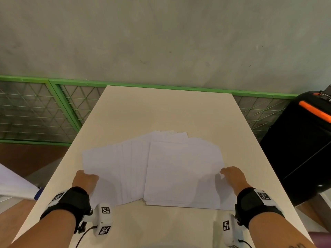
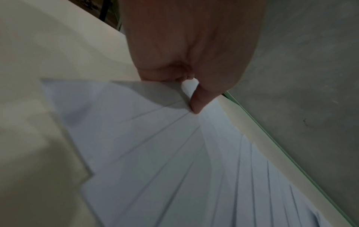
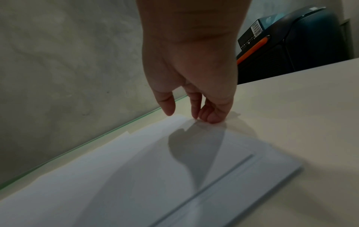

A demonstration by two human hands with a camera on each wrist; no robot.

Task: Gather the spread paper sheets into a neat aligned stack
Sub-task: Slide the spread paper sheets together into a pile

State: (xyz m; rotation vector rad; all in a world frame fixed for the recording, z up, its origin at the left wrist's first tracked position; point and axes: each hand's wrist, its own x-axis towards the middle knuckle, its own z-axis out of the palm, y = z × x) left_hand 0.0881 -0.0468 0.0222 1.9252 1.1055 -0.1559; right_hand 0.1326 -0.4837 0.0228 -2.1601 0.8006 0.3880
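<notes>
Several white paper sheets lie fanned out on the cream table, overlapping from left to right, with a squarer pile under the right part. My left hand is at the fan's left edge. In the left wrist view the left hand pinches the sheets, thumb on top and curled fingers under the slightly lifted edge. My right hand is at the right edge. In the right wrist view the right hand touches the edge of the sheets with downward fingertips, thumb just above the paper.
A black case with an orange handle stands off the table's right side. A green-framed wire fence runs behind the table below a grey wall. Another white sheet shows at the far left, off the table.
</notes>
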